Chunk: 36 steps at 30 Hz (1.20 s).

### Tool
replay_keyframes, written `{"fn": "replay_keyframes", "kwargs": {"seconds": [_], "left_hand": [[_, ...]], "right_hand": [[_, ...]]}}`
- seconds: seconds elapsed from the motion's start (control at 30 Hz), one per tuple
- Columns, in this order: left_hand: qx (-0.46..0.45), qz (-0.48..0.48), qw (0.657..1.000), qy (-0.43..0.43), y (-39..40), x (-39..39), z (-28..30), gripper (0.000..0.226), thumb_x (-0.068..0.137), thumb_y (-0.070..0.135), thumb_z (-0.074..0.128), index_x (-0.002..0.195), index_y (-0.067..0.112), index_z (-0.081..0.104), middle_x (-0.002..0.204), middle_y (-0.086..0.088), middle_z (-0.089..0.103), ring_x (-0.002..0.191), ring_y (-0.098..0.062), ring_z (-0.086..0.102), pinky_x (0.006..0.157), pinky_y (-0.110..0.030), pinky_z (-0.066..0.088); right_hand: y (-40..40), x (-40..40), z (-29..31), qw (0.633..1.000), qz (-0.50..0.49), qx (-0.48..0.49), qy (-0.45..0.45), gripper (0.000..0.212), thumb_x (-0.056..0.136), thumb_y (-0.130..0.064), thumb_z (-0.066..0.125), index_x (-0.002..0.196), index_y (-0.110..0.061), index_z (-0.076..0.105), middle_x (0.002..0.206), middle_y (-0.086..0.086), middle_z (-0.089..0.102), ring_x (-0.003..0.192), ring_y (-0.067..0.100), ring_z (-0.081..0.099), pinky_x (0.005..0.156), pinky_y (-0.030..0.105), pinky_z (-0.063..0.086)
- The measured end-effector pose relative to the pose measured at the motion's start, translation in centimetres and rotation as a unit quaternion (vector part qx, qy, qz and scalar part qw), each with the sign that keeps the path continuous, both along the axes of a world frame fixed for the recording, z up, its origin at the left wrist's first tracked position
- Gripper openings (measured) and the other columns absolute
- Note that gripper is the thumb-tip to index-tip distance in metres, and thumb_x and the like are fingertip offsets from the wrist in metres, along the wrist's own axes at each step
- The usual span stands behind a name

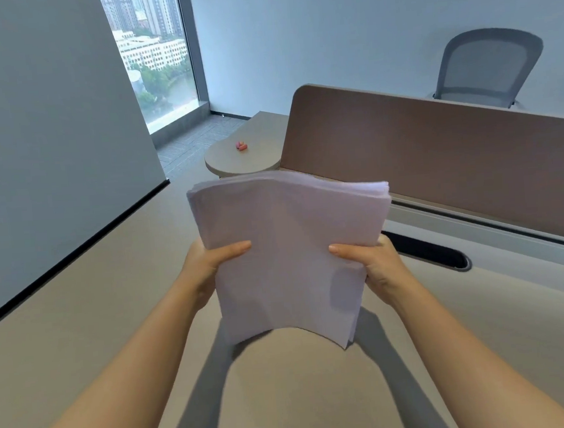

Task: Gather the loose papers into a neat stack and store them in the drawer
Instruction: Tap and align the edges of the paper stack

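— Gripped from both sides, how is the thick stack of white paper sheets held?

— It is clasped at its left edge by the left hand and at its right edge by the right hand, thumbs laid on the top sheet, fingers hidden beneath. The stack is lifted above the smooth beige desk surface, its near edge sagging and its shadow cast on the desktop.

— What is seen around it?

— A brown rectangular divider panel is stood along the desk's far side, with a dark oval cable slot set just before it. A grey mesh office chair is placed behind the panel. Two small pink objects are left on a rounded beige side table. City buildings are shown through a tall narrow window, between pale grey walls.
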<state>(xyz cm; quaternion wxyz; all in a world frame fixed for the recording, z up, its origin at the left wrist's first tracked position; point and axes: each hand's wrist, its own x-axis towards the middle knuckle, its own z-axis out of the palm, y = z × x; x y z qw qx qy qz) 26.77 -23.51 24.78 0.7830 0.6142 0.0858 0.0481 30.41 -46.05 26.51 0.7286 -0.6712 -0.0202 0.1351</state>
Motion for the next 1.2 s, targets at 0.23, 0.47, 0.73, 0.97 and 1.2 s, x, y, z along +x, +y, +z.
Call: {"fn": "replay_keyframes", "kwargs": {"seconds": [0.23, 0.47, 0.73, 0.97, 1.2], "left_hand": [[0.024, 0.027, 0.999, -0.033, 1.6, -0.1, 2.2, 0.043, 0.041, 0.015, 0.073, 0.083, 0.021, 0.065, 0.064, 0.016, 0.075, 0.061, 0.000, 0.070, 0.053, -0.015, 0.054], [0.022, 0.030, 0.999, 0.031, 1.0, -1.2, -1.5, 0.039, 0.051, 0.002, 0.069, 0.085, 0.020, 0.064, 0.064, 0.015, 0.075, 0.063, -0.001, 0.070, 0.058, -0.017, 0.056], [0.203, 0.147, 0.966, 0.061, 0.7, -0.4, 1.2, 0.019, 0.077, -0.002, 0.066, 0.093, 0.007, 0.064, 0.072, -0.003, 0.060, 0.059, -0.018, 0.059, 0.054, -0.018, 0.050], [0.541, 0.059, 0.839, -0.013, 1.5, -0.6, 5.8, 0.011, 0.080, 0.010, 0.065, 0.082, 0.001, 0.070, 0.085, -0.020, 0.066, 0.090, -0.037, 0.060, 0.069, -0.031, 0.037], [0.579, 0.183, 0.794, -0.012, 3.0, -2.0, 3.0, 0.035, 0.077, 0.023, 0.069, 0.110, 0.016, 0.065, 0.108, -0.005, 0.063, 0.121, -0.031, 0.047, 0.098, -0.035, 0.028]], "right_hand": [[0.2, 0.7, 2.3, 0.998, 0.016, 0.003, -0.055, 0.025, 0.074, 0.004, 0.065, 0.077, -0.020, 0.061, 0.079, -0.003, 0.065, 0.072, 0.011, 0.062, 0.063, 0.019, 0.055], [0.4, -0.2, -0.3, 1.000, 0.020, 0.013, 0.000, 0.030, 0.070, 0.018, 0.058, 0.071, -0.012, 0.063, 0.058, -0.007, 0.070, 0.068, 0.015, 0.060, 0.062, 0.023, 0.050], [1.7, 0.7, 1.3, 0.998, -0.044, -0.053, -0.010, 0.024, 0.080, 0.002, 0.059, 0.100, -0.012, 0.056, 0.097, 0.003, 0.061, 0.107, 0.030, 0.057, 0.079, 0.029, 0.049], [3.3, 1.7, 3.9, 0.910, -0.002, -0.326, -0.257, 0.074, 0.075, -0.011, 0.068, 0.139, -0.017, 0.032, 0.141, 0.007, 0.041, 0.131, 0.021, 0.035, 0.111, 0.041, 0.029], [4.5, -0.1, 2.7, 0.959, 0.064, -0.232, -0.149, 0.013, 0.082, 0.008, 0.051, 0.079, 0.004, 0.064, 0.069, 0.002, 0.054, 0.059, 0.014, 0.045, 0.055, 0.023, 0.039]]}}
